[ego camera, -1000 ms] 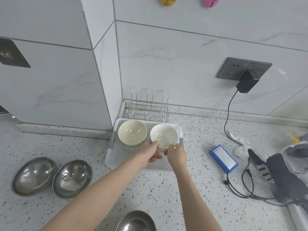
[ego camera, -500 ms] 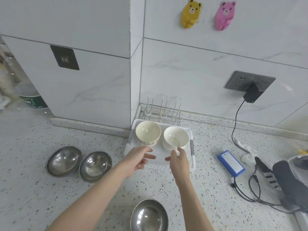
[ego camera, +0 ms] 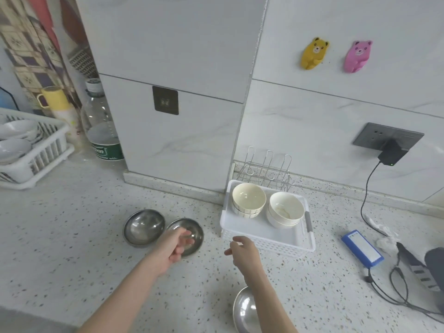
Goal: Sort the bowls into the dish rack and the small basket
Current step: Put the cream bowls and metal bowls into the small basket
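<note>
A small white basket [ego camera: 262, 239] near the wall corner holds two stacks of cream bowls, one on the left [ego camera: 248, 199] and one on the right [ego camera: 286, 209]. Two steel bowls lie side by side on the counter, one further left [ego camera: 143, 227] and one beside the basket [ego camera: 192, 229]. A third steel bowl [ego camera: 243, 311] lies near the front edge, partly under my right forearm. My left hand [ego camera: 174, 246] hovers over the near steel bowl, fingers loosely curled, holding nothing. My right hand [ego camera: 243, 252] hangs empty in front of the basket. A white dish rack [ego camera: 48, 150] with white dishes stands far left.
A wire rack [ego camera: 266, 170] stands behind the basket. A water bottle [ego camera: 103, 126] and a yellow mug [ego camera: 54, 98] stand beside the dish rack. A blue box [ego camera: 362, 247], cables [ego camera: 398, 284] and dark gear lie at the right, with a charger [ego camera: 390, 153] plugged into the wall.
Both hands have let go of the right cream bowl and drawn back from the basket. My left hand has swung left over the steel bowls. The view has turned left, showing the dish rack.
</note>
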Action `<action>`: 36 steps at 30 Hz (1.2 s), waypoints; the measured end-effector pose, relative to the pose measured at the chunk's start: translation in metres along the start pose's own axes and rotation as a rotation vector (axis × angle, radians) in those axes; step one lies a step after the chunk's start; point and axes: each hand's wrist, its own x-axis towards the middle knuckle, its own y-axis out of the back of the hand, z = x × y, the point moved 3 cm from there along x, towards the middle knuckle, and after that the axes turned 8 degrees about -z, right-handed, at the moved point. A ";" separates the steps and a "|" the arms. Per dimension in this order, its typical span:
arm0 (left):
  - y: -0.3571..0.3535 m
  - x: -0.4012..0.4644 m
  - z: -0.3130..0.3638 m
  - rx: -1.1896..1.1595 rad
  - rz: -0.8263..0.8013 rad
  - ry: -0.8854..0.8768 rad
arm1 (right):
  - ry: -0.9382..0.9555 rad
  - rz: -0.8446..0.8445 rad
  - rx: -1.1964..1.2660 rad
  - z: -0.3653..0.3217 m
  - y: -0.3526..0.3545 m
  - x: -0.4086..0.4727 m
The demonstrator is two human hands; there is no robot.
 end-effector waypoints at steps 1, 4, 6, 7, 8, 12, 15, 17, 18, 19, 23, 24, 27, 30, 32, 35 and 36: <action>0.010 -0.002 -0.001 0.004 0.016 0.006 | -0.014 -0.011 -0.006 0.001 -0.010 0.000; 0.042 -0.008 -0.005 0.029 0.055 0.017 | -0.060 -0.041 -0.049 0.003 -0.042 -0.001; 0.067 -0.013 -0.007 0.086 0.109 0.005 | -0.087 -0.047 -0.086 0.005 -0.063 0.000; 0.080 -0.016 -0.008 0.122 0.148 -0.014 | -0.097 -0.047 -0.093 0.006 -0.073 0.000; 0.092 -0.018 -0.009 0.166 0.197 -0.044 | -0.107 -0.045 -0.093 0.007 -0.083 0.001; 0.132 -0.028 -0.008 0.367 0.439 -0.170 | -0.139 0.009 -0.065 0.006 -0.115 0.002; 0.149 -0.029 -0.009 0.385 0.430 -0.140 | -0.142 0.065 -0.003 0.002 -0.129 0.001; 0.156 -0.025 -0.012 0.399 0.366 -0.076 | -0.142 0.093 0.032 0.001 -0.134 0.003; 0.158 -0.022 -0.012 0.400 0.341 -0.051 | -0.146 0.105 0.048 0.000 -0.135 0.005; 0.159 -0.020 -0.011 0.395 0.317 -0.035 | -0.152 0.115 0.069 0.000 -0.136 0.007; 0.158 -0.009 -0.005 0.327 0.242 0.000 | -0.174 0.135 0.162 0.001 -0.138 0.011; 0.157 -0.008 -0.004 0.321 0.231 0.005 | -0.177 0.142 0.179 0.000 -0.139 0.010; 0.158 -0.004 -0.001 0.332 0.202 0.008 | -0.177 0.177 0.204 -0.002 -0.139 0.003; 0.159 0.002 -0.003 0.351 0.174 -0.010 | -0.170 0.219 0.236 -0.003 -0.137 -0.008; 0.159 0.007 -0.004 0.357 0.171 -0.023 | -0.169 0.234 0.263 -0.001 -0.136 -0.016; 0.157 0.012 -0.004 0.349 0.157 -0.036 | -0.169 0.256 0.292 0.001 -0.134 -0.024; 0.156 0.014 -0.004 0.343 0.145 -0.045 | -0.167 0.261 0.300 0.001 -0.133 -0.025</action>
